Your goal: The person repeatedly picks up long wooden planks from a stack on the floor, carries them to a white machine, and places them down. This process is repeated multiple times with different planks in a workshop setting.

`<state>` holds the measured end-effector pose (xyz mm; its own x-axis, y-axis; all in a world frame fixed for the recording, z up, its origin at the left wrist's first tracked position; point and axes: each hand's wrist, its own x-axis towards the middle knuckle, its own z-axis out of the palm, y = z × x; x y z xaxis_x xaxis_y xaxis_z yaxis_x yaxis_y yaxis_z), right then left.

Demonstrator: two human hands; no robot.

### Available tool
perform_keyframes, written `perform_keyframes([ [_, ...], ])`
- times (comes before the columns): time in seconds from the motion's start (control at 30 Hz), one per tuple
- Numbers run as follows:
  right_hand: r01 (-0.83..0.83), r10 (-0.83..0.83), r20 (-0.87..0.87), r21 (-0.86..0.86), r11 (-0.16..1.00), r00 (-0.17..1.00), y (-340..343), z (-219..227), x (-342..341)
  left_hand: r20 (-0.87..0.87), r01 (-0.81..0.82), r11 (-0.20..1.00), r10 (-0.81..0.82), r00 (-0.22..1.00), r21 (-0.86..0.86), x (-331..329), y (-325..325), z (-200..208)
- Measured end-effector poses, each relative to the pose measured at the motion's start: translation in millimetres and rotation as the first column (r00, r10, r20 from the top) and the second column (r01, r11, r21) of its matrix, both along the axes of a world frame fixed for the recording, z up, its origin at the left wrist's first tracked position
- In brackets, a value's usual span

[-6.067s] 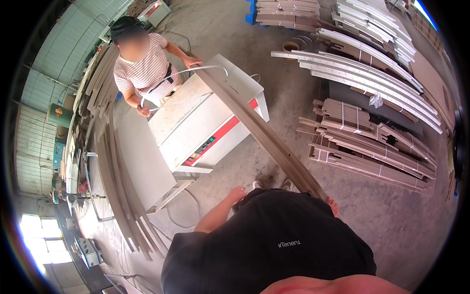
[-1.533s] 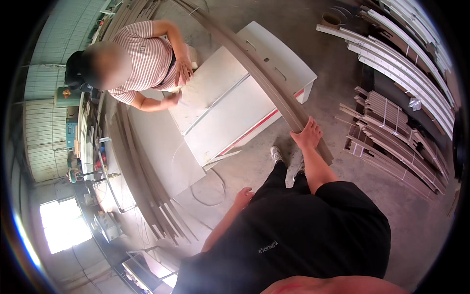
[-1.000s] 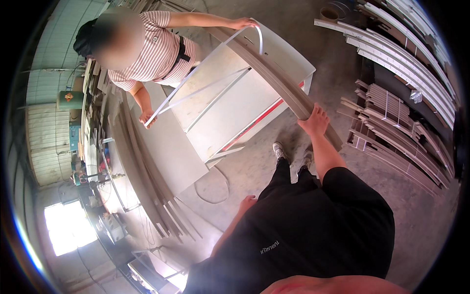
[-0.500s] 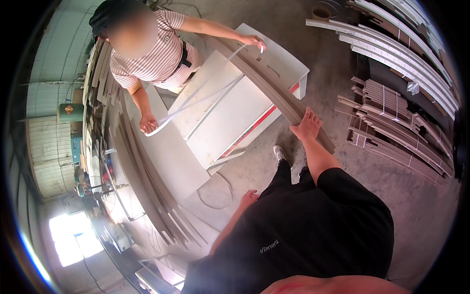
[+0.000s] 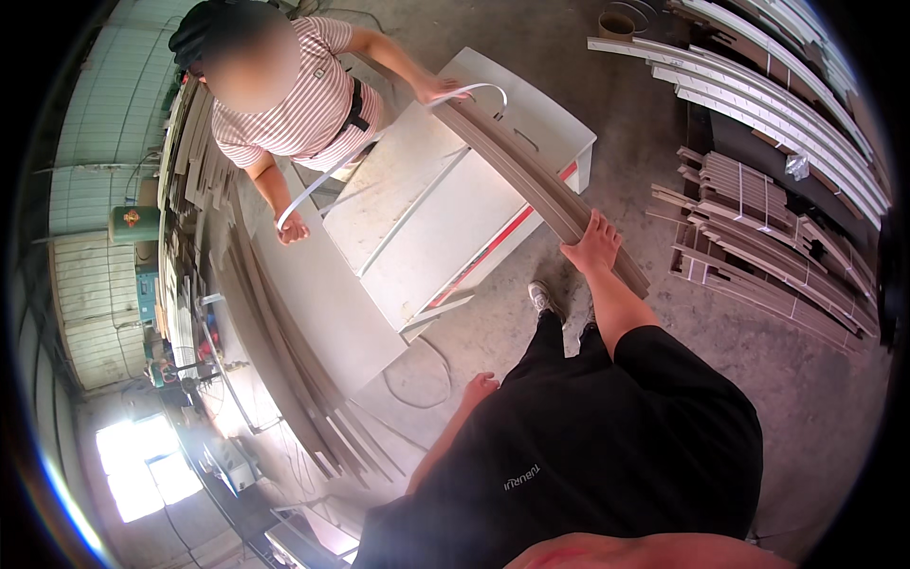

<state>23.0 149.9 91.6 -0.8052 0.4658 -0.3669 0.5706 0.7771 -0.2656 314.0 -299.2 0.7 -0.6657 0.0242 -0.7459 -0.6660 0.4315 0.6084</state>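
My right hand [image 5: 595, 243] is closed over the near end of a bundle of long brown profile strips [image 5: 531, 171], which lies across the white worktable [image 5: 417, 209]. My left hand [image 5: 481, 387] hangs low beside my black shirt, its fingers loosely curled with nothing visible in them. Across the table, a person in a striped shirt [image 5: 294, 90] has one hand [image 5: 441, 89] on the strips' far part. From there a white strap [image 5: 341, 166] loops to that person's other hand [image 5: 292, 228], and its free end arcs over the table's far corner.
More long strips [image 5: 275, 332] lie on a pale board at the left. Strapped stacks of strips [image 5: 749, 199] and long white lengths [image 5: 749, 100] are on the right. A thin cord [image 5: 445, 384] curls on the floor near my feet, and a round container [image 5: 616, 26] stands at the back.
The other person's hand has come down from above the table onto the strips, and the strap has shifted with it. That person's other hand has risen slightly. My hands have stayed in place.
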Motion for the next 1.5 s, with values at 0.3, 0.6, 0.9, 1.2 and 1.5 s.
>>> perform_keyframes([
  [0.3,0.002,-0.003,-0.028,-0.035,0.999,1.000,0,0,-5,0.069,-0.052,0.997,0.048,0.996,0.055,2,5,-10],
  [0.6,0.017,-0.022,-0.138,-0.035,0.999,0.990,-16,7,-65,0.040,0.038,0.995,-0.034,0.999,-0.094,-15,23,39],
  [0.9,-0.011,0.010,-0.102,-0.011,1.000,0.995,-23,16,-102,0.001,-0.092,0.995,0.092,0.996,-0.034,6,15,22],
  [1.2,-0.008,0.008,-0.121,0.001,1.000,0.993,-31,-10,-94,0.065,0.010,0.999,-0.007,0.998,-0.050,-2,40,43],
  [1.5,-0.003,0.002,-0.086,-0.013,1.000,0.996,-24,-8,-110,0.162,0.036,0.989,-0.013,0.987,-0.143,-67,75,81],
])
